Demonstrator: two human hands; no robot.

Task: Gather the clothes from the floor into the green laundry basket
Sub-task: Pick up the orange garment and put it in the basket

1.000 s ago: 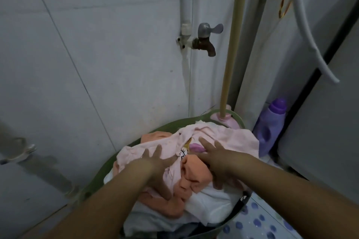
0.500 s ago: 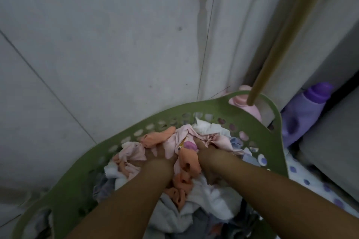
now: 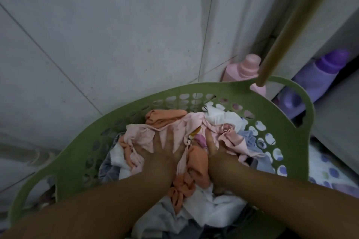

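The green laundry basket [image 3: 77, 153] with a perforated wall fills the lower half of the head view. It holds a heap of clothes: a pale pink garment [image 3: 139, 136], orange pieces [image 3: 198, 165], white cloth [image 3: 219, 118] and grey items. My left hand [image 3: 161, 153] lies flat on the pink garment with its fingers spread, pressing down. My right hand [image 3: 217, 157] pushes into the pile beside it, thumb up, its fingers buried in the pink cloth.
A tiled grey wall [image 3: 97, 35] rises right behind the basket. A pink bottle [image 3: 244, 72] and a purple bottle [image 3: 318, 75] stand in the corner behind the far handle. A tan pole [image 3: 291, 27] slants down to the rim. A dotted mat [image 3: 326, 169] lies at right.
The pile stood above the rim; both hands have pushed it down inside the basket. The view has tipped downward and closer, so the tap is out of sight.
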